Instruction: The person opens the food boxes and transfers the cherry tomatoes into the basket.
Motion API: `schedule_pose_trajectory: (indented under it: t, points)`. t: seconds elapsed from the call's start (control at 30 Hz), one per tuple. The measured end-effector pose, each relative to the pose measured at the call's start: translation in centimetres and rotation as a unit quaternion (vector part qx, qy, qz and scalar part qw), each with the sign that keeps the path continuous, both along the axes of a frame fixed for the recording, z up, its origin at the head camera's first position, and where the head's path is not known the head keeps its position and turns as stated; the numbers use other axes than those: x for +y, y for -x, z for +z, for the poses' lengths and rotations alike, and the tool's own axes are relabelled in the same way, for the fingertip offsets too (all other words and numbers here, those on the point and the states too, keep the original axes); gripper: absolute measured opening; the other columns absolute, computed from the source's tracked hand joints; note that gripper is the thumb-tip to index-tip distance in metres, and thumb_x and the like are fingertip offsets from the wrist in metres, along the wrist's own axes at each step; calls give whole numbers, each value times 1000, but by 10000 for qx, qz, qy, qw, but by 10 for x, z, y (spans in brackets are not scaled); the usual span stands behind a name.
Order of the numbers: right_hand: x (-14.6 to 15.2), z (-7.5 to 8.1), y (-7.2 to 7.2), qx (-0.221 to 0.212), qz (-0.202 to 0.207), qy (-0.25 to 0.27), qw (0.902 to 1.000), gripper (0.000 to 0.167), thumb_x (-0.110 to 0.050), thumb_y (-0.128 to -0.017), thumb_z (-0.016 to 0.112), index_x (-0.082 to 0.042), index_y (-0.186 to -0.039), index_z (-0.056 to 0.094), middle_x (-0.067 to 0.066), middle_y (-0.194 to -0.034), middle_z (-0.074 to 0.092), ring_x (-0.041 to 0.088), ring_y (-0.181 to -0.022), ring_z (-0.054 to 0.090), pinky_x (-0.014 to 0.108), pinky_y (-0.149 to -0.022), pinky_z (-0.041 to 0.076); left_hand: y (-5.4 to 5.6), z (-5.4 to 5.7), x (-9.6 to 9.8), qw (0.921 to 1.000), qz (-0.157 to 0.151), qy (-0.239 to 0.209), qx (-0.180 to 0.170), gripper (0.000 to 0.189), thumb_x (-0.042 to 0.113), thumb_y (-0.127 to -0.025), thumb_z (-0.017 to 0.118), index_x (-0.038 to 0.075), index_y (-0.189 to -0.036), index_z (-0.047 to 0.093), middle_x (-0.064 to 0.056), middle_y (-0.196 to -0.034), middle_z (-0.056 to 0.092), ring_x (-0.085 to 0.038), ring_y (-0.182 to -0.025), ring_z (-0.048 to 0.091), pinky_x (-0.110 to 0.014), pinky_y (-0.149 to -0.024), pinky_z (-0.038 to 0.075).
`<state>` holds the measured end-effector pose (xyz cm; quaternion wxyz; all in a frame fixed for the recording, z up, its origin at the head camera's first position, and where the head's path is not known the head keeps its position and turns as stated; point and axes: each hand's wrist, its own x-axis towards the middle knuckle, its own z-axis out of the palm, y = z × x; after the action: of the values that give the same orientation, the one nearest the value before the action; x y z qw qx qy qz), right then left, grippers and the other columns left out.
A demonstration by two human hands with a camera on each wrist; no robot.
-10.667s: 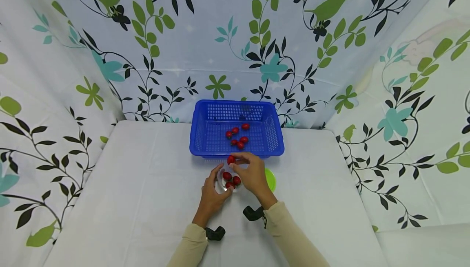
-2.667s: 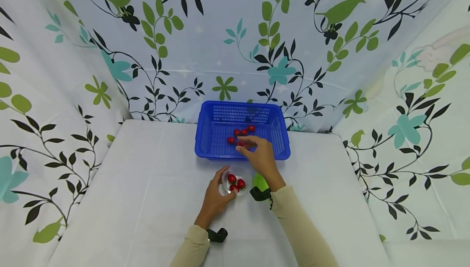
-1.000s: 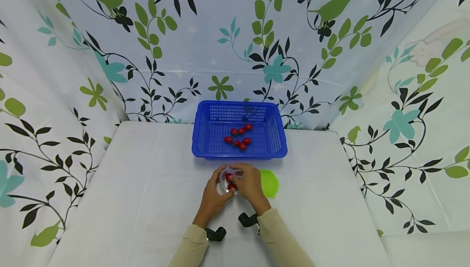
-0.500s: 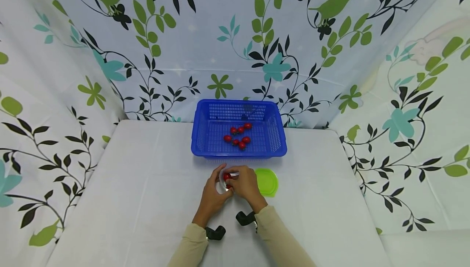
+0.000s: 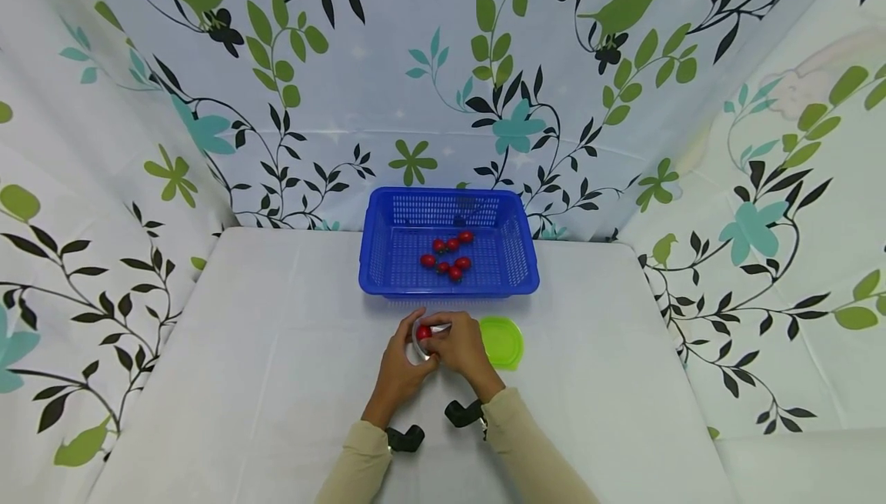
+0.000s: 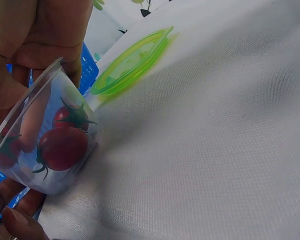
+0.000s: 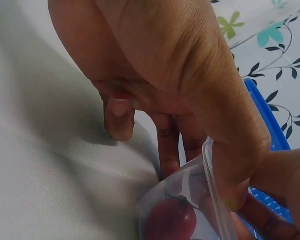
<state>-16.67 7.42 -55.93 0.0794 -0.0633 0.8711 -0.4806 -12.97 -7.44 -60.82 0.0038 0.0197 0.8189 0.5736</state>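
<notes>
My left hand (image 5: 401, 372) grips a clear plastic cup (image 6: 45, 185) from the left, standing on the table. In the left wrist view one cherry tomato (image 6: 65, 148) lies in front inside the cup, with another behind it. A third cherry tomato (image 6: 7, 150) is near the rim side, and a fingertip shows close against it. My right hand (image 5: 465, 346) is curled over the cup's right side, thumb at the opening. Its fingertips are partly hidden, so whether they pinch that tomato is unclear. A bright green lid (image 5: 501, 342) lies just right of the cup.
A blue slotted basket (image 5: 371, 254) stands behind the hands, at the back of the table, with several cherry tomatoes (image 5: 455, 275) on its floor. A white cloth (image 5: 277, 365) covers the table. Leaf-printed curtains (image 5: 443, 65) hang behind and at both sides.
Earlier my right hand held a tomato above the cup, then was over the basket. It has since come back to the cup and stayed there. The basket holds one more tomato.
</notes>
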Motion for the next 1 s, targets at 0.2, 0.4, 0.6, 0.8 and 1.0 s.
schedule_pose_trajectory:
  t: [0.2, 0.4, 0.6, 0.8, 1.0]
  points:
    - [0, -3, -1, 22, -49, -1, 10000, 30, -11, -83, 88, -16, -113, 84, 6, -101, 82, 14, -82, 77, 28, -67, 60, 0, -2, 0, 10000, 2, -23, 33, 85, 20, -85, 82, 30, -160, 45, -10, -164, 50, -36, -138, 57, -64, -117, 39]
    - [-1, -1, -4, 198, -114, -4, 9997, 30, -12, -85, 88, -16, -115, 83, 6, -103, 82, 14, -84, 76, 29, -71, 61, -1, -1, 0, 10000, 10, -33, 1, 82, 21, -87, 81, 31, -160, 46, -8, -160, 54, -35, -136, 57, -63, -116, 40]
    - [2, 4, -7, 492, -181, -13, 9986, 34, -11, -85, 88, -13, -119, 82, 8, -107, 81, 19, -88, 76, 30, -72, 62, -1, -1, 0, 10000, 17, -67, -24, 83, 21, -87, 82, 31, -160, 46, -8, -162, 52, -37, -143, 53, -63, -118, 39]
    - [6, 8, -7, 644, -265, 155, 9975, 34, -8, -86, 87, -13, -120, 82, 9, -111, 81, 22, -92, 79, 30, -73, 63, 1, -1, 1, 9999, 41, -71, -97, 85, 23, -85, 85, 29, -160, 45, -9, -165, 48, -39, -149, 48, -64, -121, 36]
    - [9, 10, -6, 705, -344, 233, 9966, 34, -6, -87, 86, -14, -120, 82, 7, -114, 81, 25, -98, 79, 33, -77, 64, 1, 1, 1, 9998, 31, -121, -164, 85, 23, -85, 85, 28, -161, 45, -11, -166, 47, -40, -150, 47, -65, -122, 35]
